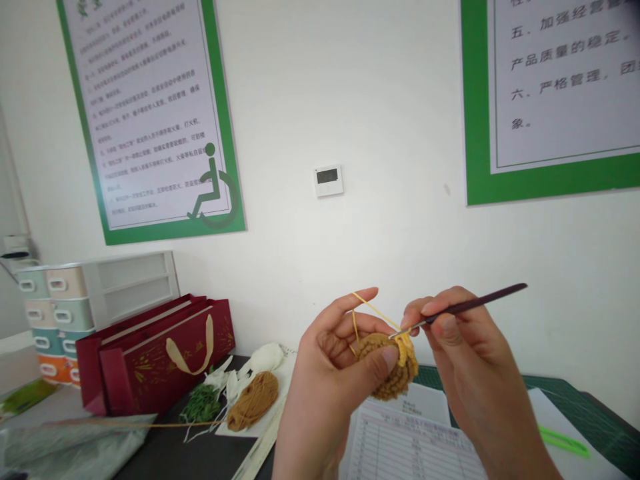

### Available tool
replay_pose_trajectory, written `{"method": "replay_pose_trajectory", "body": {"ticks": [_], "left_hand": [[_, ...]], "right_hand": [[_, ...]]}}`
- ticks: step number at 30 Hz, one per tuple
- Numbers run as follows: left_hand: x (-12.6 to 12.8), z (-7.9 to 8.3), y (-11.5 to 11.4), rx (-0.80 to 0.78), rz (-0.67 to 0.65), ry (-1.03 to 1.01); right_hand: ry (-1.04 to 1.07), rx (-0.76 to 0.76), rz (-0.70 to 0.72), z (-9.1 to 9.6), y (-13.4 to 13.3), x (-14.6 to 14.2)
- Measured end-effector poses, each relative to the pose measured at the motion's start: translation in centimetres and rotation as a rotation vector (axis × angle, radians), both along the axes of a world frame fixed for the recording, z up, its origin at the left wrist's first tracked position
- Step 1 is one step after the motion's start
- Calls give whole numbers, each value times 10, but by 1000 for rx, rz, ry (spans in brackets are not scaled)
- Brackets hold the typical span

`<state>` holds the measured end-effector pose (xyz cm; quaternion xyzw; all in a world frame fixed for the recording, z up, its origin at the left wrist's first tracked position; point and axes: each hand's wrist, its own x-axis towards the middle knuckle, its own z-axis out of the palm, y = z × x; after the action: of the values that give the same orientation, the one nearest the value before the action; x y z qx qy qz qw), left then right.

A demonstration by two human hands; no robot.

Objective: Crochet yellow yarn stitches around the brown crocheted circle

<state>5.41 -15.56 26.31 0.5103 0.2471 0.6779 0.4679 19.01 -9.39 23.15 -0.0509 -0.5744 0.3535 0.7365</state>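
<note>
My left hand (345,360) pinches a round brown crochet piece (395,383) between thumb and fingers. Yellow yarn (373,307) runs over its raised index finger and down to yellow stitches (405,348) at the piece's upper right edge. In my right hand (465,353) is a crochet hook (475,298) with a dark handle, held like a pen. The hook's metal tip reaches the top edge of the piece, by the yellow stitches. Part of the piece is hidden behind my left thumb.
To the left lie a brown yarn ball (253,400), green yarn (201,403) and white yarn (267,358). Behind them stand a dark red gift bag (165,353) and a small drawer unit (67,313). Printed sheets (410,443), a green cutting mat (585,403) and a bright green cutter (565,441) lie beneath my hands.
</note>
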Motion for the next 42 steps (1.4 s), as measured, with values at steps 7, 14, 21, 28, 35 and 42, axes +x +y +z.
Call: {"method": "replay_pose_trajectory", "body": {"ticks": [7, 14, 21, 28, 35, 42], "left_hand": [[-7, -1, 3, 10, -81, -2], [-7, 4, -4, -42, -118, -15], [-8, 3, 0, 4, -142, -18], [-1, 2, -1, -45, -61, -11], [16, -2, -1, 33, 219, 101], [17, -3, -1, 74, 309, 169]], "right_hand": [[-21, 105, 40, 1, 2, 8], [-44, 220, 6, 1, -1, 11], [-8, 173, -17, 0, -7, 7], [-31, 243, -72, 3, -11, 4], [-64, 66, -90, 4, -20, -4], [-89, -12, -72, 7, -19, -4]]}}
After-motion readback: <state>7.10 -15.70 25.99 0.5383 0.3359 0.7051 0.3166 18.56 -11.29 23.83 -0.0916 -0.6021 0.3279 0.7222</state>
